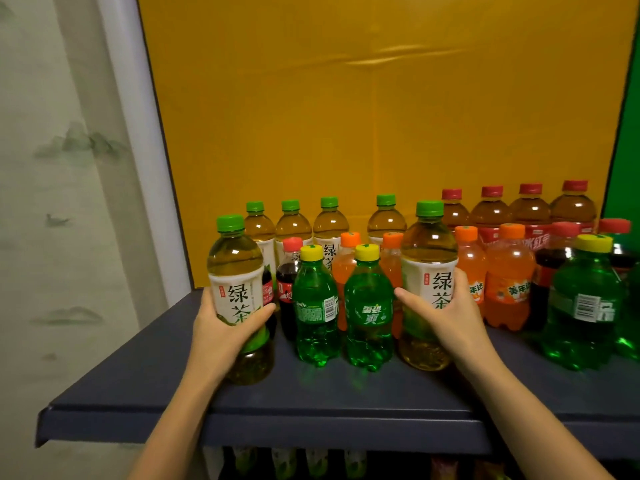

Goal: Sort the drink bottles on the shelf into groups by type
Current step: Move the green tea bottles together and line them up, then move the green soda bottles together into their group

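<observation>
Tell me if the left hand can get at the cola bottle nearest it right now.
Probably not. The left hand grips a tea bottle, so it is full, and that bottle and a green soda bottle stand in front of the cola bottle.

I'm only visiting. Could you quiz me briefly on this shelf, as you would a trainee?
1. True or false: the left hand grips the left tea bottle and the right hand grips the right tea bottle, both green-capped.
2. The two green soda bottles between the hands have caps that are: A red, B yellow, C orange?
3. How many red-capped tea bottles stand in the back row?
Key: 1 true; 2 B; 3 four.
</observation>
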A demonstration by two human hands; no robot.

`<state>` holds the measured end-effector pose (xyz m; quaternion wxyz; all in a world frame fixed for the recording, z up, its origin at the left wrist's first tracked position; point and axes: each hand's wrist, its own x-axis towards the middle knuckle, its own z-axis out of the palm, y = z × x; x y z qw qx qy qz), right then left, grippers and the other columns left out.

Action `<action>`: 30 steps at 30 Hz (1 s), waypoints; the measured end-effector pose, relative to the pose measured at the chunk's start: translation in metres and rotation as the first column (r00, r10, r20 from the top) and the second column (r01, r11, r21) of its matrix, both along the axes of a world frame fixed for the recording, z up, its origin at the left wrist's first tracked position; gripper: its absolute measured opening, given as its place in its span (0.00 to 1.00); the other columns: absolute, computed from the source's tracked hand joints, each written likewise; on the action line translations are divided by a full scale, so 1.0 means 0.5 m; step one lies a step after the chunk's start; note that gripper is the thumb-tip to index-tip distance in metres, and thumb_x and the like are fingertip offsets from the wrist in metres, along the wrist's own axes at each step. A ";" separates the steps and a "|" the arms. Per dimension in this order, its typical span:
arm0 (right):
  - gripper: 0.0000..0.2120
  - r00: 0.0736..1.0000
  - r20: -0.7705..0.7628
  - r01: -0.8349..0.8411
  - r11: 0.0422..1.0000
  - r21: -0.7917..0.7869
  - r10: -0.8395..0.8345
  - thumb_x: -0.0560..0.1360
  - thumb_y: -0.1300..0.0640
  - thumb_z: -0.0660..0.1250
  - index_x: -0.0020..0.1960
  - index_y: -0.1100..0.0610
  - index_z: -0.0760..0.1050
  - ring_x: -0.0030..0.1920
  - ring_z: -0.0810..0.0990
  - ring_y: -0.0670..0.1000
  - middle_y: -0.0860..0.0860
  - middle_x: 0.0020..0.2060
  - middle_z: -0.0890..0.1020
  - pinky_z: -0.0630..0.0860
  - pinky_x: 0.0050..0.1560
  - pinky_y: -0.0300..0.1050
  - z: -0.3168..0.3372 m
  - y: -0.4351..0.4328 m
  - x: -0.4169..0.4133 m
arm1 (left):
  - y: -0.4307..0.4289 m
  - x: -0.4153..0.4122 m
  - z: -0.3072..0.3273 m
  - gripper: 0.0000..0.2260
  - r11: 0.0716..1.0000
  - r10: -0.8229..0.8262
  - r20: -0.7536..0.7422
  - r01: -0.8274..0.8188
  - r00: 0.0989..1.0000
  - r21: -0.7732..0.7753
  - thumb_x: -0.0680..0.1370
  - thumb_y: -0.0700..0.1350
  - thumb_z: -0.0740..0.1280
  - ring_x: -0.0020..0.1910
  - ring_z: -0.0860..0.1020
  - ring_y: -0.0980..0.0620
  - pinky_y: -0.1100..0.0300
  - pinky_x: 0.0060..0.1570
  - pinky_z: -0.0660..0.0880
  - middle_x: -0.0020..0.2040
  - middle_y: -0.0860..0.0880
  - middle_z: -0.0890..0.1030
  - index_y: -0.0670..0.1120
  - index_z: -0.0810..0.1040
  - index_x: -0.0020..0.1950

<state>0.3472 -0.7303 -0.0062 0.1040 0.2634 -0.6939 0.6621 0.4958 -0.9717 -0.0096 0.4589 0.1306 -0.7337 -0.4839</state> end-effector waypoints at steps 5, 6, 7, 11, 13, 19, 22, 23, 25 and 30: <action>0.33 0.998 -0.005 0.055 0.998 -0.012 -0.055 0.59 0.44 0.73 0.59 0.52 0.66 0.53 0.77 0.51 0.46 0.49 0.76 0.78 0.49 0.48 -0.002 0.008 0.006 | -0.007 0.006 -0.004 0.25 0.997 0.068 -0.005 -0.068 0.998 -0.029 0.64 0.44 0.76 0.49 0.75 0.61 0.57 0.48 0.75 0.48 0.57 0.76 0.49 0.68 0.56; 0.31 0.998 -0.005 0.058 0.998 -0.018 -0.059 0.61 0.47 0.74 0.60 0.52 0.66 0.53 0.76 0.51 0.45 0.49 0.76 0.77 0.48 0.46 -0.002 0.009 0.006 | -0.007 0.007 -0.005 0.25 0.996 0.082 -0.003 -0.082 0.997 -0.033 0.65 0.44 0.76 0.48 0.75 0.61 0.55 0.50 0.75 0.48 0.57 0.76 0.49 0.68 0.56; 0.31 0.998 -0.005 0.066 0.998 -0.019 -0.066 0.63 0.49 0.74 0.61 0.52 0.65 0.55 0.76 0.51 0.45 0.50 0.76 0.76 0.50 0.45 -0.003 0.011 0.007 | -0.005 0.008 -0.006 0.25 0.995 0.098 -0.001 -0.098 0.995 -0.036 0.65 0.45 0.76 0.49 0.75 0.59 0.53 0.52 0.74 0.48 0.56 0.76 0.49 0.68 0.57; 0.39 0.949 -0.136 0.290 0.957 0.019 -0.285 0.64 0.49 0.74 0.70 0.55 0.60 0.66 0.65 0.48 0.49 0.64 0.67 0.64 0.63 0.42 -0.009 0.020 0.028 | 0.017 0.017 -0.011 0.40 0.946 0.293 -0.060 -0.298 0.954 -0.123 0.63 0.55 0.75 0.65 0.67 0.48 0.51 0.64 0.67 0.65 0.45 0.68 0.46 0.62 0.69; 0.33 0.844 -0.351 0.402 0.911 -0.088 -0.406 0.68 0.51 0.73 0.68 0.57 0.63 0.66 0.65 0.48 0.49 0.63 0.66 0.62 0.66 0.41 -0.009 0.024 0.057 | 0.051 0.029 -0.008 0.35 0.852 0.373 -0.250 -0.436 0.894 -0.289 0.68 0.56 0.72 0.64 0.66 0.47 0.59 0.65 0.63 0.64 0.42 0.68 0.42 0.63 0.68; 0.24 0.837 -0.525 0.192 0.981 0.024 -0.151 0.72 0.52 0.64 0.66 0.54 0.65 0.63 0.64 0.34 0.44 0.61 0.68 0.61 0.65 0.28 -0.018 -0.031 0.102 | 0.143 -0.011 -0.009 0.27 0.814 0.148 -0.174 -0.220 0.973 -0.538 0.71 0.51 0.65 0.65 0.64 0.55 0.73 0.67 0.56 0.65 0.46 0.68 0.44 0.63 0.67; 0.30 0.886 -0.455 0.160 0.978 0.132 -0.083 0.72 0.53 0.67 0.71 0.54 0.59 0.66 0.62 0.36 0.45 0.64 0.66 0.58 0.66 0.27 -0.037 -0.066 0.101 | 0.147 -0.048 -0.017 0.34 0.865 0.150 -0.021 -0.142 0.988 -0.481 0.71 0.48 0.69 0.70 0.58 0.54 0.71 0.68 0.52 0.70 0.45 0.62 0.42 0.56 0.72; 0.33 0.907 -0.415 0.147 0.978 0.150 -0.073 0.72 0.53 0.69 0.72 0.54 0.57 0.66 0.61 0.37 0.45 0.65 0.65 0.58 0.66 0.26 -0.042 -0.073 0.101 | 0.145 -0.058 -0.020 0.35 0.893 0.138 0.015 -0.118 0.990 -0.435 0.71 0.47 0.70 0.70 0.59 0.52 0.66 0.69 0.56 0.70 0.44 0.62 0.42 0.55 0.72; 0.37 0.942 -0.329 0.115 0.980 0.160 -0.056 0.70 0.52 0.71 0.72 0.51 0.54 0.66 0.62 0.38 0.44 0.66 0.64 0.59 0.62 0.22 -0.050 -0.084 0.101 | 0.140 -0.071 -0.024 0.35 0.933 0.103 0.067 -0.073 0.992 -0.353 0.70 0.46 0.72 0.68 0.65 0.47 0.57 0.66 0.64 0.67 0.43 0.65 0.41 0.57 0.70; 0.43 0.981 -0.193 0.062 0.983 0.175 -0.028 0.67 0.52 0.74 0.71 0.47 0.49 0.66 0.69 0.46 0.48 0.67 0.67 0.71 0.64 0.43 -0.060 -0.098 0.098 | 0.130 -0.093 -0.027 0.33 0.977 0.061 0.120 -0.035 0.991 -0.211 0.66 0.47 0.75 0.62 0.69 0.48 0.57 0.58 0.68 0.62 0.44 0.69 0.42 0.61 0.64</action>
